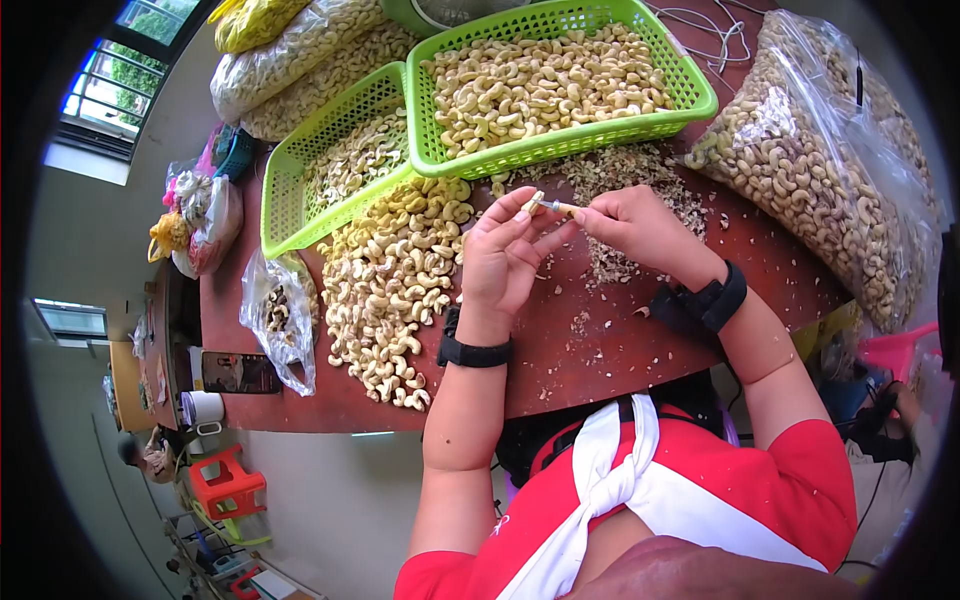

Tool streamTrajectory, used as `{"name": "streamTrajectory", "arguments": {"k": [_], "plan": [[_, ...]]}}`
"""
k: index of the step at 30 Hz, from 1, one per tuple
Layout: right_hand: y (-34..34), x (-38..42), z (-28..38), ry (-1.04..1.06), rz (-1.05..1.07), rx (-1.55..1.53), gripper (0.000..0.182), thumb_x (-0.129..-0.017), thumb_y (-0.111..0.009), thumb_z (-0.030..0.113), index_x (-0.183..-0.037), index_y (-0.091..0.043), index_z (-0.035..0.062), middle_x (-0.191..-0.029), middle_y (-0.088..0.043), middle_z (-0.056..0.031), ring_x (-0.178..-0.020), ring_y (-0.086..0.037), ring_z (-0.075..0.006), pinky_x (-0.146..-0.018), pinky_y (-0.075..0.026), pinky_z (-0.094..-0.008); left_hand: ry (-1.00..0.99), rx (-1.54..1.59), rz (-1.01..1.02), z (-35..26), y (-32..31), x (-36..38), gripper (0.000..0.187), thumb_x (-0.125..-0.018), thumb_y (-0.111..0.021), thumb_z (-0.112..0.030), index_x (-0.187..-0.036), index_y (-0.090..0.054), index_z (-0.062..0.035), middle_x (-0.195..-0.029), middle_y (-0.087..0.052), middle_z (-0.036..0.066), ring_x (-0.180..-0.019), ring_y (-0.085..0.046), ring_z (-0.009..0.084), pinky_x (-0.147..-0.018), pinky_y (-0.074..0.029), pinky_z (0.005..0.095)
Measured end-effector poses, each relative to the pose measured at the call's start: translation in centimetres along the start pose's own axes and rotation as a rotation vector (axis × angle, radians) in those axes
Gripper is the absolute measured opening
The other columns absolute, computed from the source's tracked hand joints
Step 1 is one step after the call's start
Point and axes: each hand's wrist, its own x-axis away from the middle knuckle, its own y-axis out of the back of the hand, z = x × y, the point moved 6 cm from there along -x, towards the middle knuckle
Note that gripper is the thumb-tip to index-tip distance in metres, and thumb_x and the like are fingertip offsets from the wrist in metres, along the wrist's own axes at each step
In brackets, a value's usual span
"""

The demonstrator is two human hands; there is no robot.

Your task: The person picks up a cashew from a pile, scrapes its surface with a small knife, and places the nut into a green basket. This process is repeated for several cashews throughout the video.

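Observation:
Between the thumb and fingertips of my left hand (pixel 498 262) is a cashew nut (pixel 533 203). My right hand (pixel 640 228) pinches the light handle of a small knife (pixel 556 206), its short metal blade touching the nut. Both hands are raised over the red-brown table (pixel 500 385), a strap on each wrist. Left of my left hand lies a heap of cashews (pixel 385 290). Peeled skin scraps (pixel 625 170) are scattered behind and under my right hand.
A large green basket (pixel 560 128) of cashews stands at the back. A smaller green basket (pixel 285 205) holds cashew pieces. On the right sits a big clear bag (pixel 810 150) of cashews. A small plastic bag (pixel 278 305) with dark bits lies left; a red stool (pixel 228 482) stands beyond.

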Motion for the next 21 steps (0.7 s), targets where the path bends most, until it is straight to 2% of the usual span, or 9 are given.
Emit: {"name": "streamTrajectory", "arguments": {"k": [7,9,12,15,17,19,21], "plan": [[0.2,-0.2,-0.4,0.026,-0.064,-0.044,0.033,-0.083,-0.050,0.025,-0.064,-0.053,-0.0013,-0.049,-0.041,0.0020,-0.046,-0.034,-0.0045,-0.041,-0.029,-0.0238,-0.084,0.063,0.023,0.2,-0.8,0.1,0.020,-0.080,-0.045,0.001,-0.099,-0.050,0.0029,-0.091,-0.056,0.015,-0.092,-0.055,0.0277,-0.087,-0.043,0.0455],[0.3,-0.3,-0.9,-0.049,-0.027,-0.106,0.034,-0.082,-0.052,0.029,-0.070,-0.058,-0.0022,-0.049,-0.045,-0.0047,-0.047,-0.039,-0.0084,-0.044,-0.034,-0.0270,-0.102,0.083,0.037,0.1,-1.1,0.1,0.020,-0.080,-0.045,0.001,-0.099,-0.050,0.0027,-0.090,-0.056,0.015,-0.092,-0.055,0.0277,-0.086,-0.043,0.0452],[0.1,-0.4,-1.2,-0.072,-0.006,-0.167,0.035,-0.082,-0.052,0.029,-0.067,-0.056,-0.0021,-0.049,-0.042,-0.0015,-0.047,-0.036,-0.0069,-0.043,-0.033,-0.0259,-0.096,0.144,0.006,0.1,-1.1,0.2,0.018,-0.080,-0.045,0.000,-0.097,-0.051,0.0024,-0.090,-0.056,0.014,-0.091,-0.055,0.0267,-0.087,-0.044,0.0435],[0.5,-0.5,-1.2,-0.061,0.002,-0.090,0.036,-0.082,-0.051,0.029,-0.063,-0.052,-0.0017,-0.048,-0.040,-0.0010,-0.046,-0.034,-0.0074,-0.043,-0.031,-0.0264,-0.163,0.053,-0.087,-0.9,-0.8,0.7,0.020,-0.080,-0.045,0.001,-0.099,-0.050,0.0025,-0.093,-0.056,0.014,-0.087,-0.056,0.0243,-0.082,-0.047,0.0388],[1.1,-0.4,-0.9,-0.057,-0.022,-0.094,0.037,-0.082,-0.051,0.029,-0.061,-0.050,-0.0015,-0.047,-0.038,-0.0009,-0.046,-0.033,-0.0076,-0.042,-0.031,-0.0268,-0.537,-0.274,-0.239,-4.4,-1.0,2.4,0.019,-0.078,-0.051,0.003,-0.097,-0.052,0.0016,-0.091,-0.058,0.013,-0.077,-0.059,0.0205,-0.070,-0.051,0.0307],[1.4,-0.3,-0.8,-0.055,-0.052,-0.104,0.038,-0.082,-0.051,0.029,-0.059,-0.048,-0.0012,-0.047,-0.037,-0.0009,-0.046,-0.032,-0.0079,-0.042,-0.030,-0.0272,-0.901,-0.461,-0.245,-7.5,-2.5,4.6,0.021,-0.075,-0.055,0.006,-0.095,-0.053,0.0015,-0.090,-0.059,0.013,-0.069,-0.059,0.0174,-0.060,-0.051,0.0248],[1.6,-0.4,-0.7,-0.023,-0.079,-0.042,0.038,-0.082,-0.051,0.028,-0.058,-0.047,-0.0013,-0.046,-0.036,-0.0025,-0.045,-0.032,-0.0088,-0.043,-0.030,-0.0283,-1.209,-0.624,-0.334,-9.9,-5.3,7.6,0.018,-0.075,-0.055,0.006,-0.092,-0.053,0.0015,-0.090,-0.057,0.013,-0.070,-0.057,0.0152,-0.059,-0.051,0.0254]]}}
